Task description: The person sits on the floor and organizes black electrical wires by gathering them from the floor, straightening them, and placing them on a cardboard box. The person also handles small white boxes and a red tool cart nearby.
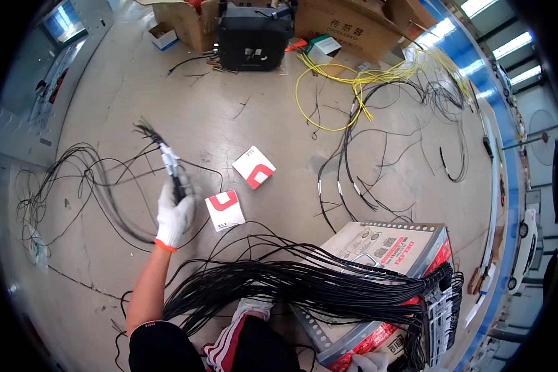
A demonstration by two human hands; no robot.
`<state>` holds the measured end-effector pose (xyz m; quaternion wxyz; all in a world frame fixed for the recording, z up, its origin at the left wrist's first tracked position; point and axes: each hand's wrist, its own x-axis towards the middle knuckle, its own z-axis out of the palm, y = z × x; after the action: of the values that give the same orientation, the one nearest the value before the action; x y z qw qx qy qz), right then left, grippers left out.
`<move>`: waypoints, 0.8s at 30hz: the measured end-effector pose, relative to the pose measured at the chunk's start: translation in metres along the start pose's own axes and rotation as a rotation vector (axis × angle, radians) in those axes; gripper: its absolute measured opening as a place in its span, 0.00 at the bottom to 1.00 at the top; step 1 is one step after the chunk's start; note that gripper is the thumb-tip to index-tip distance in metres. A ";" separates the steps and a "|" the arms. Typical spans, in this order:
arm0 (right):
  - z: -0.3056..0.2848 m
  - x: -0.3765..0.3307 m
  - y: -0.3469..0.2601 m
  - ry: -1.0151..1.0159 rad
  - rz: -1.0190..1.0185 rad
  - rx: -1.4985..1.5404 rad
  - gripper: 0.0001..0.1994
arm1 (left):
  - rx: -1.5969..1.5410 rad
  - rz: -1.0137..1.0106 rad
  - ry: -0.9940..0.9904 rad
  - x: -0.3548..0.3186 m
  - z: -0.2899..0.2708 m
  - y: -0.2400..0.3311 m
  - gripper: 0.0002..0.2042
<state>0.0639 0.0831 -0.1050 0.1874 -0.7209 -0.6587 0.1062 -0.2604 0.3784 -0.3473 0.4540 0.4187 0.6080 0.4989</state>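
Note:
My left hand [173, 214], in a white glove with an orange cuff, is raised over the floor and grips a bundle of thin black wires [167, 162] with grey sleeves near its frayed tip. The wires trail left in loops [87, 180] across the concrete. My right hand [367, 363], also gloved, shows only partly at the lower edge, resting by a perforated metal rail [313, 328] on a printed cardboard box [390, 245]. A thick fan of black wires [304, 282] runs from my lap to a terminal block [443, 310] on the box's right end.
Two small white-and-red boxes [253, 166] [224, 209] lie on the floor just ahead. Yellow cables [353, 80] and loose black wires [359, 180] sprawl to the right. A black case [254, 37] and brown cartons [344, 25] stand at the far end. A blue wall edge [477, 80] curves along the right.

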 end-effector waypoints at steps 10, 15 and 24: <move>-0.001 0.001 0.000 0.027 -0.017 0.014 0.13 | -0.138 -0.193 -0.188 -0.033 0.037 0.068 0.16; -0.001 0.002 0.000 0.012 -0.011 0.020 0.12 | -0.342 -0.257 -0.228 -0.034 0.042 0.071 0.18; 0.000 0.000 0.001 0.012 -0.005 0.029 0.12 | -0.453 -0.302 -0.380 -0.036 0.040 0.067 0.23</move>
<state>0.0655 0.0830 -0.1051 0.2022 -0.7171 -0.6576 0.1112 -0.2093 0.3630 -0.2798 0.7098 0.2977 0.4413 0.4613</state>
